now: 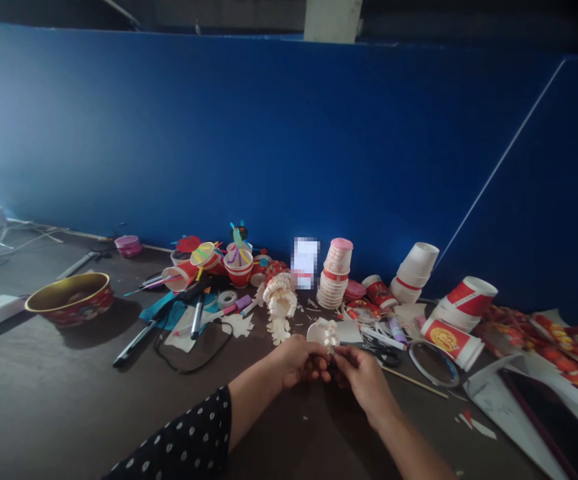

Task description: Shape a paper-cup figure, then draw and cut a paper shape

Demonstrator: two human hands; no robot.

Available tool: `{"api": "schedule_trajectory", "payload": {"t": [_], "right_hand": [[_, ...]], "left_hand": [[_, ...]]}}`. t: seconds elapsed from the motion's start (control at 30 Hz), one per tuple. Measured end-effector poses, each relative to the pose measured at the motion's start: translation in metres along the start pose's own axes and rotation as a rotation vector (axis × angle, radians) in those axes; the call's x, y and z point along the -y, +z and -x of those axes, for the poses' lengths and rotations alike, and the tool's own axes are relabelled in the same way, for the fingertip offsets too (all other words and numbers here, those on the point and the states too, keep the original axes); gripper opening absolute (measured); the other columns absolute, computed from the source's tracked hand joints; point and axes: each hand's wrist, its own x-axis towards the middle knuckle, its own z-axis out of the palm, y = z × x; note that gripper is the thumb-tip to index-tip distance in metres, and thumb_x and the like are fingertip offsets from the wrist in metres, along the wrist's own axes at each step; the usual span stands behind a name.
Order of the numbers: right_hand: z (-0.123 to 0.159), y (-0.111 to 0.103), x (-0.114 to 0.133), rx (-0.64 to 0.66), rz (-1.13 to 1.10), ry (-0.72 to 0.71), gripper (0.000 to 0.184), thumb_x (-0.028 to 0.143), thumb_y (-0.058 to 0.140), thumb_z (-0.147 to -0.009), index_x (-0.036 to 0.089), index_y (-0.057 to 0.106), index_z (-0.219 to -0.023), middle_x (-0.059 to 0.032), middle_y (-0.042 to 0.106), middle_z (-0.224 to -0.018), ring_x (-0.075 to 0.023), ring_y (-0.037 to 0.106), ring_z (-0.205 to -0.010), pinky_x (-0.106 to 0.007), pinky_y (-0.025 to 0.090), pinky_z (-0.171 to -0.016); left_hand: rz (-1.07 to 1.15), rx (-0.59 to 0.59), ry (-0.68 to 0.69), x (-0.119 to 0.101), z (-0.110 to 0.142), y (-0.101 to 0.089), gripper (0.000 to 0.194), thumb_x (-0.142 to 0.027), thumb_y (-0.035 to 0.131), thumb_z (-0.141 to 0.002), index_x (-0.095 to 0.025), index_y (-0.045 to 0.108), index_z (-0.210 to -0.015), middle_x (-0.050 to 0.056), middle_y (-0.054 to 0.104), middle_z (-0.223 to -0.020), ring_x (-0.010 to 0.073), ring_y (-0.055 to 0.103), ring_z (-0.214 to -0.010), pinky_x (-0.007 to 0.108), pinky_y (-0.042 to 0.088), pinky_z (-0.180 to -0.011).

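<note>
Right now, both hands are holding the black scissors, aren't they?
Not quite. The head view shows the left hand and the right hand pinching a small curled white paper piece, not the scissors. The black scissors lie apart, just beyond the right hand.

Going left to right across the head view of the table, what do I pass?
gold-lined red bowl → red paper cup with coloured strips → curled white paper-cup craft → stacked white paper cups → upturned white cups → red-and-white paper cups → red printed wrappers
</note>
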Motion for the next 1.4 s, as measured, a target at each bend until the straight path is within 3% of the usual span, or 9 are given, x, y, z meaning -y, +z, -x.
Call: {"api": "schedule_trajectory", "payload": {"t": [0.33, 0.57, 0.8, 1.07, 1.23, 1.4], "right_hand": [[0.000, -0.004, 0.001, 0.029, -0.058, 0.044, 0.028, 0.034, 0.063, -0.060, 0.014, 0.062, -0.079, 0.0009, 0.061, -0.055, -0.0105, 0.054, -0.046, -0.020, 0.042, -0.043], [-0.002, -0.003, -0.004, -0.021, -0.043, 0.028, 0.023, 0.033, 0.057, -0.065, 0.016, 0.060, -0.080, 0.0001, 0.062, -0.063, -0.0108, 0.055, -0.045, -0.021, 0.043, -0.040], [0.000, -0.002, -0.001, -0.018, -0.040, 0.047, 0.026, 0.036, 0.061, -0.062, 0.014, 0.058, -0.075, 0.0013, 0.061, -0.054, -0.0114, 0.055, -0.043, -0.021, 0.043, -0.040], [-0.001, -0.001, -0.003, -0.038, -0.041, 0.053, 0.016, 0.024, 0.056, -0.064, 0.014, 0.060, -0.075, -0.0011, 0.064, -0.064, -0.0104, 0.056, -0.044, -0.020, 0.044, -0.041], [0.000, -0.004, -0.001, -0.003, -0.107, 0.068, 0.025, 0.032, 0.060, -0.061, 0.014, 0.061, -0.079, -0.0022, 0.065, -0.065, -0.0157, 0.062, -0.055, -0.025, 0.048, -0.049], [0.001, -0.005, 0.002, 0.046, -0.164, 0.126, 0.032, 0.034, 0.065, -0.058, 0.013, 0.060, -0.082, -0.0047, 0.067, -0.069, -0.0176, 0.065, -0.065, -0.023, 0.048, -0.052]], "left_hand": [[0.025, -0.023, -0.001, -0.002, -0.003, -0.004, 0.018, -0.008, 0.048, -0.070, -0.006, 0.057, -0.055, 0.000, 0.052, -0.038, 0.0101, 0.055, -0.036, 0.013, 0.033, -0.032], [0.022, -0.032, -0.012, -0.003, -0.002, -0.004, 0.019, -0.008, 0.047, -0.071, -0.007, 0.057, -0.054, 0.000, 0.052, -0.038, 0.0106, 0.056, -0.037, 0.013, 0.033, -0.032], [0.027, -0.031, -0.016, -0.005, -0.001, -0.005, 0.019, -0.009, 0.047, -0.072, -0.007, 0.057, -0.055, 0.000, 0.052, -0.038, 0.0096, 0.055, -0.037, 0.012, 0.033, -0.032], [0.032, -0.037, -0.021, -0.006, -0.001, -0.007, 0.019, -0.009, 0.047, -0.073, -0.007, 0.056, -0.056, 0.000, 0.051, -0.037, 0.0095, 0.055, -0.037, 0.012, 0.033, -0.032], [0.045, -0.053, -0.031, -0.008, 0.000, -0.008, 0.018, -0.012, 0.049, -0.074, -0.006, 0.056, -0.059, 0.000, 0.051, -0.038, 0.0091, 0.055, -0.037, 0.012, 0.035, -0.034], [0.065, -0.045, -0.009, -0.009, -0.005, -0.017, 0.015, -0.013, 0.051, -0.073, -0.006, 0.056, -0.060, -0.001, 0.051, -0.040, 0.0092, 0.055, -0.038, 0.012, 0.034, -0.033]]}}
